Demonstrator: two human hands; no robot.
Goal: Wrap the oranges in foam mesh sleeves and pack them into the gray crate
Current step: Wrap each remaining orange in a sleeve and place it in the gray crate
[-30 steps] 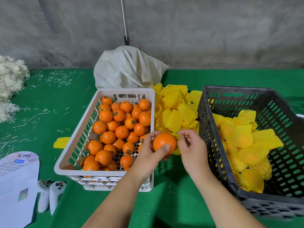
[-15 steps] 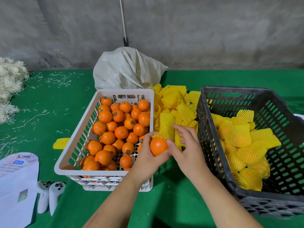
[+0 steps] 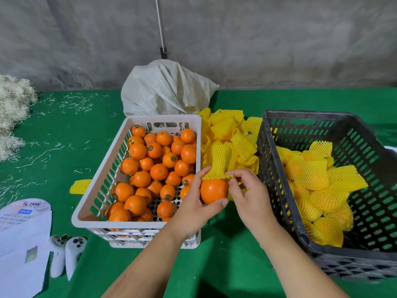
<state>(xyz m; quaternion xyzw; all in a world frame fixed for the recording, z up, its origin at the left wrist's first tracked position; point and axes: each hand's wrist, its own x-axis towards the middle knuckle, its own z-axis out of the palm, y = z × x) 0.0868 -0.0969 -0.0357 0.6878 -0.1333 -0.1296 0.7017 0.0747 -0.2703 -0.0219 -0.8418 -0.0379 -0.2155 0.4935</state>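
Between the white crate and the gray crate, the left hand grips an orange. The right hand pinches a foam mesh sleeve capping its top. Pulled unevenly, the sleeve could slip off or tear.

We see white sack at back, straw pile left, paper sheet, two white controllers.

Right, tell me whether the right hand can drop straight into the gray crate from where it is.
Probably yes. The right hand sits just beside the gray crate, whose top is open, with nothing between them. It is still pinching the foam sleeve over the orange.
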